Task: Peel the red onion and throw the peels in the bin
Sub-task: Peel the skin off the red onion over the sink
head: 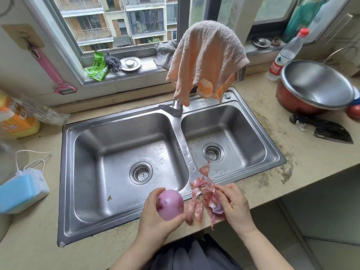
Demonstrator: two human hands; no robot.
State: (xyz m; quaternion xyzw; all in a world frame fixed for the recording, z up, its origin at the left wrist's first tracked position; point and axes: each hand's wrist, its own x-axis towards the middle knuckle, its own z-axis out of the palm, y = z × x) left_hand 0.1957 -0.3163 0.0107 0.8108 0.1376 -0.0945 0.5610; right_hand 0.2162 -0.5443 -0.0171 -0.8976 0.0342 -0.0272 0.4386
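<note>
A home kitchen is showing here: a stainless double sink (124, 131) is sitting in a stained beige counter (303, 164). Behind the sink, a towel (204, 57) is hanging over the tap, and a window is looking onto apartment balconies. Right of the sink, a cleaver (329, 131) and a red pot (292, 102) are lying on the counter.

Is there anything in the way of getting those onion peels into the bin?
No bin shows in this view, so the path cannot be judged. The right hand already grips the bunch of peels over the sink's front rim; one loose peel lies in the right basin.
</note>
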